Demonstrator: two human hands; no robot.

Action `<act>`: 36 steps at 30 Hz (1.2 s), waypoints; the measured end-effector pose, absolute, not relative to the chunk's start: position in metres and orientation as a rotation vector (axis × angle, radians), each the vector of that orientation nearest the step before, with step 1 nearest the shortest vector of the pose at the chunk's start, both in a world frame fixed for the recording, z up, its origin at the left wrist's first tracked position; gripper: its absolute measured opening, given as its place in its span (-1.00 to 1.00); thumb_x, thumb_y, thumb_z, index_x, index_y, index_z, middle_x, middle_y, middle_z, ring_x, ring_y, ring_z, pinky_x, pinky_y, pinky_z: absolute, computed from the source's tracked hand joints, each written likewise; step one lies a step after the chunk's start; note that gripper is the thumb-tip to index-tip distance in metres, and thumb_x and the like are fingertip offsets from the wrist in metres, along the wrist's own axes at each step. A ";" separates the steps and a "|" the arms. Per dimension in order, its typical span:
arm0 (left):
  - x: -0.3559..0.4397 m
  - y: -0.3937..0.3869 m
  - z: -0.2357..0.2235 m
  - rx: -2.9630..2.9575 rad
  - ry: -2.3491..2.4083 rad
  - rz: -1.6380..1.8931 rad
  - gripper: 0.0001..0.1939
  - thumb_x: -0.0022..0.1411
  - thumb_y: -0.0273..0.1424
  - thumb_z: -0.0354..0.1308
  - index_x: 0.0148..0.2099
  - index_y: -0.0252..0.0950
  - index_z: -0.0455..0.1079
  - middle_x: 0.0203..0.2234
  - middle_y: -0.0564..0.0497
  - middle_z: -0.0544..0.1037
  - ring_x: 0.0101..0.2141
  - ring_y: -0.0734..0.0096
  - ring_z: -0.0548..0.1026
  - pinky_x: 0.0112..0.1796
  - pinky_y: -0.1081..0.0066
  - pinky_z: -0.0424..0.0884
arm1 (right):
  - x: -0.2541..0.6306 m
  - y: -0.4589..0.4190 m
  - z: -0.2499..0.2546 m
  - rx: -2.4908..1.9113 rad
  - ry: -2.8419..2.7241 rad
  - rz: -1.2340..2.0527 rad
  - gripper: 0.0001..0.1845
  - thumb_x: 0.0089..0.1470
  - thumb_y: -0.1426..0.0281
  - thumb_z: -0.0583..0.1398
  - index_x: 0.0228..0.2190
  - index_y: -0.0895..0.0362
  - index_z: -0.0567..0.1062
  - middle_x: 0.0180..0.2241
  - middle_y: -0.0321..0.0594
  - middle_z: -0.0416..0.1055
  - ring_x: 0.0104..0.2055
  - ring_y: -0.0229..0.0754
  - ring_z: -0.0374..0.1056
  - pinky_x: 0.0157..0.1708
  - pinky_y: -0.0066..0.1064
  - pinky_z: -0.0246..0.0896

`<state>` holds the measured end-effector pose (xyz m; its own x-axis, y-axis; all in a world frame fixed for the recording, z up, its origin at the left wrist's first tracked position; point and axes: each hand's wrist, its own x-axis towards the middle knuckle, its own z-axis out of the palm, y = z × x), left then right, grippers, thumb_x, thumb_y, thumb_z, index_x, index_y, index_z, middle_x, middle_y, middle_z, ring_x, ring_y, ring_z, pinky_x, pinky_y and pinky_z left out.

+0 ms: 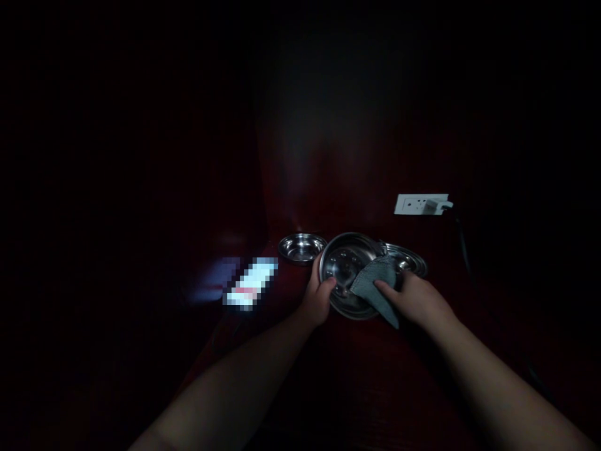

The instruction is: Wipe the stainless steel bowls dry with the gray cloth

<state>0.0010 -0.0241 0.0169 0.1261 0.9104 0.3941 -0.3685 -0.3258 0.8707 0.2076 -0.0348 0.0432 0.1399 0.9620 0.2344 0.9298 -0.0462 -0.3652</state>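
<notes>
Left hand (320, 299): closed on the steel bowl's (342, 272) left rim, thumb inside.
Right hand (420, 299): pinching a grey-green cloth (377, 285) over the bowl's right side.
Bowl: between the hands, opening tilted toward the wearer; bench contact unclear.
Wiping: a firm rim grip and a flat cloth, followed around the curve, would likely serve best.
Bench (347, 369): dark red; shallow dish (301, 249) behind left, steel piece (417, 260) behind right.

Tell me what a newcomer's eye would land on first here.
Probably the bright, pixelated rectangular screen, left of centre. Then the shiny round metal bowl in the left hand, right of centre, with the right hand holding a grey-green cloth over its right side.
</notes>
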 end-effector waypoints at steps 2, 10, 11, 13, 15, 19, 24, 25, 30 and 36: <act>0.000 -0.024 0.016 1.338 0.577 1.459 -0.32 0.11 -0.38 0.07 0.28 -0.21 0.00 0.16 -0.07 0.27 0.16 0.14 0.22 0.15 0.18 0.08 | 0.207 -0.032 0.040 -1.908 -1.879 0.260 -0.50 0.09 0.04 0.00 -0.28 0.20 0.46 -0.34 0.06 0.49 -0.27 0.02 0.45 -0.30 -0.25 0.29; 0.004 -0.026 0.016 1.339 0.572 1.423 -0.26 0.08 -0.43 0.08 0.30 -0.16 -0.04 0.16 -0.06 0.26 0.17 0.14 0.19 0.18 0.15 0.02 | 0.198 -0.023 0.023 -1.725 -1.669 0.359 -0.41 -0.03 0.22 0.16 -0.01 0.30 0.31 -0.13 0.13 0.45 -0.07 0.02 0.40 -0.15 -0.21 0.30; 0.005 -0.027 0.016 1.349 0.558 1.411 -0.25 0.08 -0.43 0.08 0.30 -0.15 -0.05 0.17 -0.05 0.26 0.17 0.13 0.19 0.18 0.14 0.02 | 0.199 -0.022 0.021 -1.699 -1.650 0.375 -0.37 -0.07 0.20 0.19 0.01 0.29 0.29 -0.11 0.12 0.44 -0.06 0.03 0.39 -0.15 -0.20 0.30; 0.005 -0.029 0.017 1.372 0.533 1.394 -0.25 0.08 -0.44 0.08 0.30 -0.14 -0.07 0.18 -0.05 0.24 0.18 0.14 0.17 0.18 0.13 0.01 | 0.201 -0.021 0.018 -1.661 -1.622 0.392 -0.32 -0.12 0.19 0.24 0.02 0.26 0.29 -0.10 0.09 0.44 -0.06 0.02 0.39 -0.15 -0.18 0.31; 0.005 -0.030 0.018 1.393 0.515 1.387 -0.25 0.08 -0.45 0.08 0.30 -0.15 -0.06 0.19 -0.05 0.23 0.19 0.15 0.15 0.19 0.15 -0.01 | 0.202 -0.020 0.016 -1.650 -1.607 0.393 -0.31 -0.15 0.19 0.27 0.00 0.24 0.31 -0.11 0.08 0.44 -0.06 0.02 0.39 -0.15 -0.18 0.31; 0.004 -0.032 0.022 1.394 0.513 1.359 -0.25 0.06 -0.48 0.06 0.30 -0.19 -0.05 0.19 -0.05 0.22 0.19 0.15 0.15 0.19 0.17 -0.02 | 0.206 -0.019 0.016 -1.684 -1.602 0.360 -0.37 -0.14 0.19 0.27 -0.04 0.23 0.34 -0.14 0.07 0.45 -0.09 0.02 0.40 -0.16 -0.18 0.31; 0.005 -0.031 0.025 1.325 0.546 1.331 -0.27 0.00 -0.48 0.06 0.26 -0.23 0.03 0.15 -0.06 0.28 0.16 0.12 0.20 0.16 0.18 0.06 | 0.210 -0.020 0.023 -1.742 -1.633 0.363 -0.46 -0.07 0.21 0.21 -0.07 0.24 0.35 -0.12 0.08 0.45 -0.09 0.02 0.40 -0.14 -0.18 0.30; 0.005 -0.031 0.025 1.308 0.553 1.328 -0.28 -0.01 -0.48 0.06 0.25 -0.23 0.05 0.14 -0.05 0.30 0.15 0.12 0.22 0.15 0.19 0.08 | 0.210 -0.021 0.025 -1.746 -1.638 0.374 -0.49 -0.06 0.22 0.20 -0.08 0.23 0.36 -0.13 0.07 0.45 -0.10 0.01 0.41 -0.13 -0.18 0.29; 0.005 -0.030 0.025 1.233 0.576 1.267 -0.33 -0.05 -0.45 0.05 0.18 -0.26 0.16 0.02 -0.06 0.41 0.07 0.10 0.30 0.08 0.19 0.18 | 0.215 -0.023 0.033 -1.686 -1.637 0.493 -0.64 -0.04 0.29 0.19 -0.17 0.16 0.42 -0.22 -0.07 0.52 -0.22 -0.09 0.46 -0.19 -0.28 0.32; 0.002 -0.024 0.020 1.190 0.586 1.209 -0.35 -0.10 -0.46 0.08 0.13 -0.25 0.23 -0.06 -0.04 0.47 0.01 0.10 0.34 0.03 0.20 0.22 | 0.220 -0.022 0.031 -1.651 -1.630 0.543 -0.71 -0.05 0.32 0.20 -0.22 0.13 0.47 -0.29 -0.15 0.53 -0.28 -0.12 0.47 -0.25 -0.34 0.34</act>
